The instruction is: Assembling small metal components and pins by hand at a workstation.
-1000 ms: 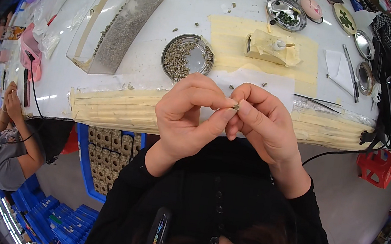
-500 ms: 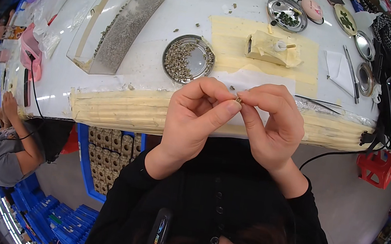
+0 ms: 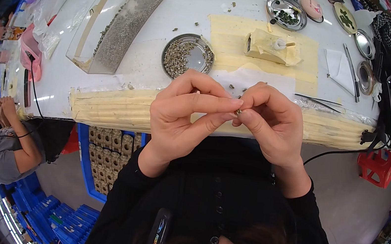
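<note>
A small metal part (image 3: 239,111) is pinched between the fingertips of both hands, over the table's near edge. My left hand (image 3: 181,115) is closed on it with thumb and fingers stretched toward the right. My right hand (image 3: 275,125) grips the same part between thumb and forefinger. Fingertips hide most of its shape. Just beyond my left hand stands a round metal dish (image 3: 188,57) of small metal parts, heaped mostly on its left side. One loose part (image 3: 231,86) lies on the white paper behind my fingers.
A clear bin (image 3: 129,28) of small parts stands far left. A tape-covered block (image 3: 268,47) sits beyond my right hand. Tweezers (image 3: 319,103) lie to its right. A round tray (image 3: 287,12) holds dark green pieces. A blue crate (image 3: 90,177) stands below; another person (image 3: 17,147) sits left.
My left hand has shifted slightly left and its fingers have straightened. The right fingers have curled in, and the small metal part sits a little lower between the fingertips.
</note>
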